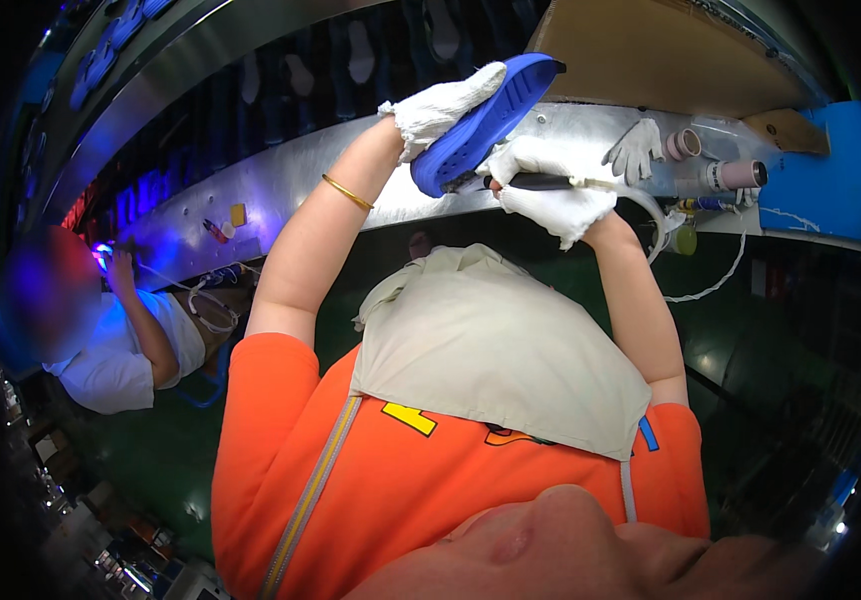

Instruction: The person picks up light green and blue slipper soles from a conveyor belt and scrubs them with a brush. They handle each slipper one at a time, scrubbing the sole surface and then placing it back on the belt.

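A blue foam clog (502,108) is tilted up over the metal bench. My left hand (438,108), in a white knit glove, grips it along its left side with the fingers closed. Holes show in the clog's near end, close to my body. My right hand (558,205), also gloved in white, is wrapped round a dark-handled tool (542,182). The tool's front end points at the clog's near end; whether it touches cannot be made out. White material (550,155) lies bright just behind the tool.
A spare grey-white glove (634,150) and two spools or cups (735,176) lie at the bench's right. Behind stands a cardboard sheet (665,50). Dark racks with shoe forms (360,52) run along the back. Another person (120,340) sits at the left under blue light.
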Motion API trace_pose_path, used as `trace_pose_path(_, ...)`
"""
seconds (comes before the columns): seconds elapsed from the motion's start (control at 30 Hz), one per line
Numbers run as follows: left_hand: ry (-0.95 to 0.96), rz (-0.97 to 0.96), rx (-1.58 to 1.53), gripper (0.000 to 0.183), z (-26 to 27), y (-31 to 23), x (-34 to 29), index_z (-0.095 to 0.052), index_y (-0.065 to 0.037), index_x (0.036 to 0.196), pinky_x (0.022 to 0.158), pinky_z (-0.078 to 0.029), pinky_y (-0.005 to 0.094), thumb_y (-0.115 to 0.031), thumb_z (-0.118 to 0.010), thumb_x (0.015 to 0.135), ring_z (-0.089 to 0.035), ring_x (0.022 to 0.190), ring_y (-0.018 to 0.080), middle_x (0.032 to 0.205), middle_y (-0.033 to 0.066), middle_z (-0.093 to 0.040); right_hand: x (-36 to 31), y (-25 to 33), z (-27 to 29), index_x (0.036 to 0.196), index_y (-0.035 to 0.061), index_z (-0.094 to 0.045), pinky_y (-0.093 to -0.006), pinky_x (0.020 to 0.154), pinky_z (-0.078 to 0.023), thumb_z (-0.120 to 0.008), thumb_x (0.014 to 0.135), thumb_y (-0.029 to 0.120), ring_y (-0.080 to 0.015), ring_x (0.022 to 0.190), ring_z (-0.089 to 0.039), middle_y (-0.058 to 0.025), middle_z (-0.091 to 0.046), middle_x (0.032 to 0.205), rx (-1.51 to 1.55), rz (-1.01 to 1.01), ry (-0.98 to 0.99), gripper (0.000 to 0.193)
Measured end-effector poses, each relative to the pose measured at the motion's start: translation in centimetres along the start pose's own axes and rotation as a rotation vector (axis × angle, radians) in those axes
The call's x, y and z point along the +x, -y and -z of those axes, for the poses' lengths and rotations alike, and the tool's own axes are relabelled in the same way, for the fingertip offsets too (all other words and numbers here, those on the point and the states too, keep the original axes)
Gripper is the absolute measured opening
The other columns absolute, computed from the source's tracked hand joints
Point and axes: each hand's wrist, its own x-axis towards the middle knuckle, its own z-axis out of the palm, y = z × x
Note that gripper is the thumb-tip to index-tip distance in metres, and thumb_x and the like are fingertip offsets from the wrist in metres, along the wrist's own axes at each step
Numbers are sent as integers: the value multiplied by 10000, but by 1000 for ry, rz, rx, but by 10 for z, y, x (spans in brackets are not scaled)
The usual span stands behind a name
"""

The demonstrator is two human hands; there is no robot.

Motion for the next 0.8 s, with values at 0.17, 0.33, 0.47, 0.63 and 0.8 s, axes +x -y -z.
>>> trace_pose_path(0.17, -47, -28, 74, 713, -5, -5, -1, -590, -62, 1096, 587, -533, 245, -689, -444, 790, -622, 686, 140, 864, 114, -625, 3, 0, 13, 788, 69, -605, -237, 689, -462, -619, 722, 86, -94, 734, -551, -8, -606, 807, 167, -39, 20, 69)
trace_pose_path(0.33, -46, 3, 123, 733, -1, -6, 1, -575, -62, 1139, 571, -532, 233, -692, -443, 789, -638, 697, 149, 884, 129, -633, 6, -5, 16, 803, 86, -601, -246, 646, -462, -600, 740, 115, -100, 711, -542, -1, -585, 800, 23, -158, 24, 69)
trace_pose_path(0.47, -40, -42, 153, 743, -3, -9, -7, -564, -50, 1146, 576, -536, 240, -690, -444, 788, -640, 698, 150, 858, 132, -632, 6, -3, 27, 804, 76, -597, -259, 711, -471, -595, 741, 133, -121, 776, -574, -15, -608, 827, 119, -119, 39, 85)
trace_pose_path(0.63, -30, -102, 142, 774, -10, -17, -17, -508, -40, 1212, 599, -545, 262, -687, -437, 793, -643, 741, 170, 920, 147, -626, 9, -3, 32, 848, 75, -607, -247, 736, -474, -610, 747, 142, -108, 778, -579, -15, -623, 858, -87, -145, -4, 121)
trace_pose_path(0.8, -184, -437, -85, 724, 22, 2, -13, -497, -95, 1232, 896, -473, 340, -675, -409, 808, -579, 996, 170, 1086, 112, -587, -4, 4, 44, 854, 53, -602, -251, 760, -484, -643, 744, 57, -101, 833, -581, -48, -628, 923, 219, -50, -74, 117)
